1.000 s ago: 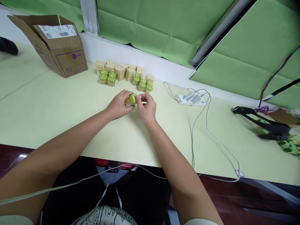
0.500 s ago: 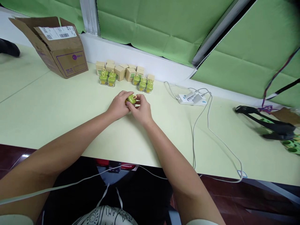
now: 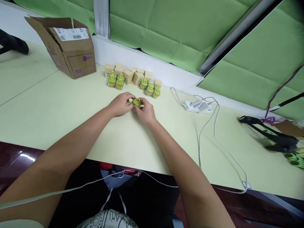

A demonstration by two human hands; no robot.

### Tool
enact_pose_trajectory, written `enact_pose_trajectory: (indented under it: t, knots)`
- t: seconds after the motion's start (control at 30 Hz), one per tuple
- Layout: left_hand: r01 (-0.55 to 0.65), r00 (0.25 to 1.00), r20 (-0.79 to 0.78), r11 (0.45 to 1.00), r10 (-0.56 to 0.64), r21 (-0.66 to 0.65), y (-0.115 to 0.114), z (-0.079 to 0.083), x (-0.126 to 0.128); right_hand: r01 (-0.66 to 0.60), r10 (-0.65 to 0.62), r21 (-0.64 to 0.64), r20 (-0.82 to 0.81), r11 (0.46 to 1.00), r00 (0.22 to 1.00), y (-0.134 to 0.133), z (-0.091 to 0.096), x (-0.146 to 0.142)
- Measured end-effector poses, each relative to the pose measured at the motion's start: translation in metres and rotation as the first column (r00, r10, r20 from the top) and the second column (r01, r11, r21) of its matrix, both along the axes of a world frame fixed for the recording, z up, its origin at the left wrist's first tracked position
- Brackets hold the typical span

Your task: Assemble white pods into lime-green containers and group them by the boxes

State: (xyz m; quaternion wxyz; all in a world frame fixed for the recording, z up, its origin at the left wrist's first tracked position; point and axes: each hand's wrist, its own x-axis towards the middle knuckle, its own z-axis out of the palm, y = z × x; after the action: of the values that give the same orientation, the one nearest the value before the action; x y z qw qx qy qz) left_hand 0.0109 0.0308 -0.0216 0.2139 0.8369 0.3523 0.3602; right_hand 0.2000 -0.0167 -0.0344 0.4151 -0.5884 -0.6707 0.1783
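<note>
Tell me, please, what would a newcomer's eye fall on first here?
Probably the big open cardboard box toward the back left of the table. Then, perhaps, the small green container between the left hand and right hand, with similar green-topped containers in two groups behind it, before little tan boxes.

Green cap [image 3: 136, 103]: glossy, plastic-looking. Carton [image 3: 78, 52]: matt cardboard. Tabletop [image 3: 123, 136]: smooth. Blinds [image 3: 163, 27]: creased, matt, cloth-like.
</note>
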Motion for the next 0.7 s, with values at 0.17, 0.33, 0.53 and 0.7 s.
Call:
enact_pose_trajectory:
  t: [0.17, 0.33, 0.53, 0.7]
  knots:
    - [-0.194, 0.98, 0.033, 0.981, 0.194, -0.006, 0.018, -0.002, -0.009, -0.087, 0.088, -0.016, 0.027, 0.996, 0.996, 0.036, -0.001, -0.02]
    - [-0.548, 0.786, 0.227, 0.819, 0.574, -0.174, 0.043, -0.003, -0.026, -0.115, 0.114, 0.044, 0.015, 0.992, 0.993, 0.072, -0.003, -0.046]
    - [-0.643, 0.585, 0.318, 0.665, 0.746, -0.38, 0.066, -0.009, -0.04, -0.111, 0.111, 0.029, 0.007, 0.993, 0.994, 0.097, -0.003, -0.07]
    - [-0.632, 0.659, 0.237, 0.696, 0.714, -0.341, 0.064, -0.013, -0.037, -0.07, 0.069, -0.015, -0.075, 0.997, 0.995, 0.108, -0.009, -0.078]
